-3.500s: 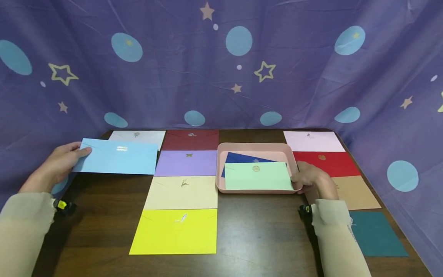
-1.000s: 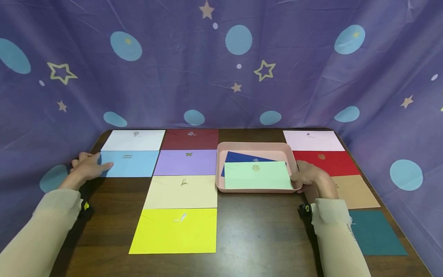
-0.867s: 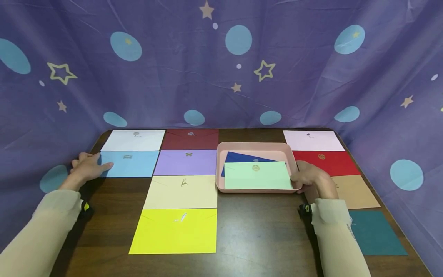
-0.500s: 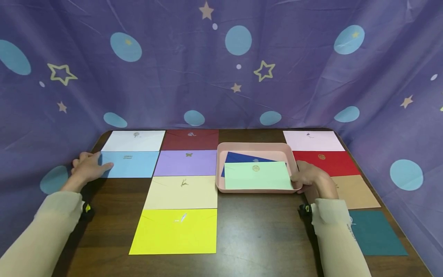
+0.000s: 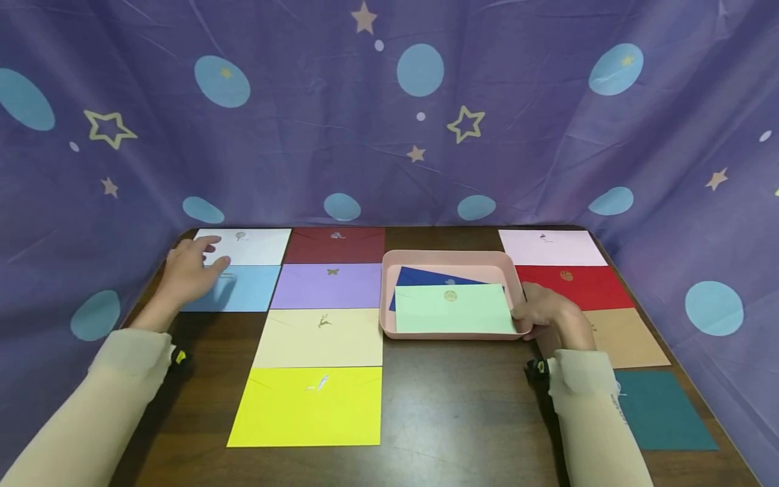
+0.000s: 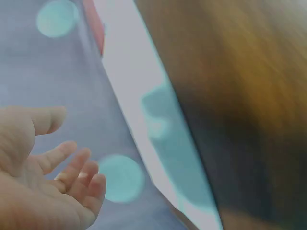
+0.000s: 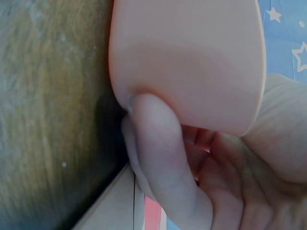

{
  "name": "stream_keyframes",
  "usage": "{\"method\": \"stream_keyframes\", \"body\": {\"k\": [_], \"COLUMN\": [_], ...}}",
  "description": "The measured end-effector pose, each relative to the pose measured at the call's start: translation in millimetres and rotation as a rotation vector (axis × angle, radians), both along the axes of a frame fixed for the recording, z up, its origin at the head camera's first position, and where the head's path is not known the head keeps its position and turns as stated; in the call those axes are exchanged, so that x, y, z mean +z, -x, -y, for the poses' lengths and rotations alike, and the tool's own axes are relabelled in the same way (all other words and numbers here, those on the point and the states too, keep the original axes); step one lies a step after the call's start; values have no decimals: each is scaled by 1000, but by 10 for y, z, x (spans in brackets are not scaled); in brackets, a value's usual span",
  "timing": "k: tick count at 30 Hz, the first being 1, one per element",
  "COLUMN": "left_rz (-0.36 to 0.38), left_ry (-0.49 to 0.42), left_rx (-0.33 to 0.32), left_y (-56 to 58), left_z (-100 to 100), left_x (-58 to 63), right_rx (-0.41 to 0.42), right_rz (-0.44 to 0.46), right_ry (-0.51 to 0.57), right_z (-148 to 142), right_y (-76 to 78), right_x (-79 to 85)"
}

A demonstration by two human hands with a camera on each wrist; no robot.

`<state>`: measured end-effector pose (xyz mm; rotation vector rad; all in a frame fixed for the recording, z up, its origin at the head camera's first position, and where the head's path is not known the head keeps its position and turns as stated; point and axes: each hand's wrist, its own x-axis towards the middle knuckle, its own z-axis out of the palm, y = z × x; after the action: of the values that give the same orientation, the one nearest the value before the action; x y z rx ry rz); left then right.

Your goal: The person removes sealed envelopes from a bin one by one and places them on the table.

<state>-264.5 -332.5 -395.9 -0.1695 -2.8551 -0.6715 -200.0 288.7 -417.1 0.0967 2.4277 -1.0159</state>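
My left hand point(image 5: 190, 272) hovers above the light blue envelope point(image 5: 252, 291), empty, its thumb and fingers apart; its shadow falls on the paper. Behind that lies a white envelope point(image 5: 262, 247), partly covered by the fingers in the head view. At the right, my right hand point(image 5: 548, 312) grips the right wall of a pink tray point(image 5: 456, 258); in the right wrist view curled fingers point(image 7: 160, 143) press the tray's outer wall point(image 7: 187, 62). Inside the tray a mint green envelope point(image 5: 453, 314) lies over a dark blue envelope point(image 5: 420, 277).
Left of the tray run dark red point(image 5: 359, 250), lilac point(image 5: 304, 287), cream point(image 5: 353, 338) and yellow envelopes point(image 5: 304, 419), edge to edge. Pale pink point(image 5: 548, 253), red point(image 5: 596, 291), tan point(image 5: 633, 338) and teal envelopes point(image 5: 666, 412) form a column near the right table edge.
The light blue envelope, earlier held up in my left hand, now lies flat below the white one. My left hand has let go, risen and moved rightward. My right hand stays on the tray.
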Motion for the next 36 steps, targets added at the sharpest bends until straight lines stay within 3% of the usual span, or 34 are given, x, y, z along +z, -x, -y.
{"method": "stream_keyframes", "body": {"k": [4,9,19,24,36], "left_rz": [-46,-51,-11,12,101], "left_ry": [-39,-70,-98,-104,6], "left_rx": [-86,-162,-301,-413,-582], "left_y": [-8,-41,-130,-173,-232], "left_z": [-269,-668,-1492,-1882,-2607], "left_x": [132,263,376,360,100], "right_rx": [-2,-4,-11,-10,1], "right_rz": [0,-1,3,2,4], "right_ry": [4,13,-1,-8,-6], "right_z": [-2,-5,-2,-10,-14], "right_y": [1,2,-4,-5,7], "right_x": [-3,-6,-6,-13,-2]}}
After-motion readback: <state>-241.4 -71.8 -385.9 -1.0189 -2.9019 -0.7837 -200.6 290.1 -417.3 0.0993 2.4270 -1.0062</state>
